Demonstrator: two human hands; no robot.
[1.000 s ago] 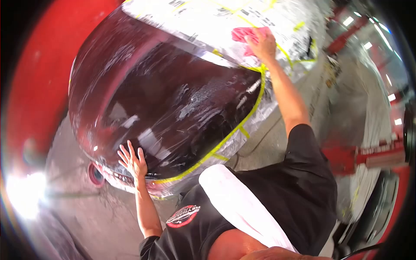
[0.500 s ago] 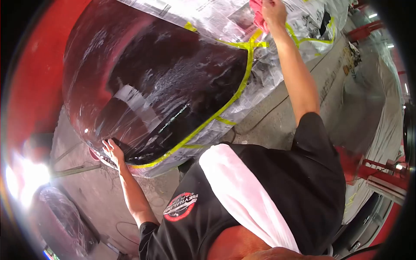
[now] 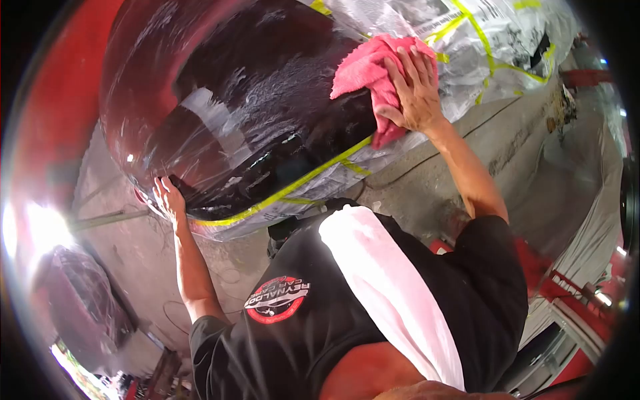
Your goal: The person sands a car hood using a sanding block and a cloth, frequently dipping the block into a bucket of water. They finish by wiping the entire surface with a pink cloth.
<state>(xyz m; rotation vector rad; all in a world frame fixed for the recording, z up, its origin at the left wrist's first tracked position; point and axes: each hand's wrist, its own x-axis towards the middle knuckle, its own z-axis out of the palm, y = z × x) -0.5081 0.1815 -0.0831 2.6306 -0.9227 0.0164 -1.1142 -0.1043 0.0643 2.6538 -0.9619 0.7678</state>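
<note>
My right hand lies spread on a pink cloth, pressing it on the right end of a dark, glossy car panel. Part of the cloth overlaps the yellow tape along the panel's edge and the plastic sheeting. At the panel's lower left corner, my left hand rests with its fingers apart and no object in it. Whitish smears and reflections show on the panel.
Plastic and paper masking with yellow tape covers the car at the upper right. A bright lamp shines at the left, above a plastic-wrapped object. Red equipment stands at the lower right.
My right hand has come down from the masked area onto the panel's right end, and the bunched pink cloth is now spread out. My left hand remains at the panel's lower left corner.
</note>
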